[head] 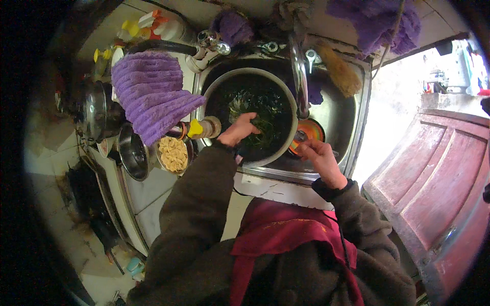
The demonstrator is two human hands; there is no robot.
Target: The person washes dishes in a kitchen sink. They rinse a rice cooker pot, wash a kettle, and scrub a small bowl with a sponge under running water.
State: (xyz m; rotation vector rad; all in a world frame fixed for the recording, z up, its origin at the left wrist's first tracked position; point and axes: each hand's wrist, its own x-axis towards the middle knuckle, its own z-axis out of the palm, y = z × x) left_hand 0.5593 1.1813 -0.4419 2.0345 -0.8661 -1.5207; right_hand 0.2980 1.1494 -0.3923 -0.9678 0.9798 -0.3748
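Note:
A large round pot [250,72] with a pale rim sits in the left part of the stainless steel sink. It holds dark water with leafy greens [264,128] in it. My left hand [240,129] reaches over the near left rim, thumb and fingers apart, its fingertips at the greens. To the right of the pot, my right hand [320,158] hovers by an orange bowl [316,128] with its fingertips drawn together. Whether anything is pinched between them is too small to make out. The chrome faucet [299,76] comes down between the pot and the right basin.
Purple towels [153,88] hang left of the sink and behind it [383,23]. A yellow-handled valve [196,129] juts near my left wrist. Left of it stand a bowl of pale folded food pieces [173,154] and a metal bowl [133,153]. A reddish wooden door [440,172] is on the right.

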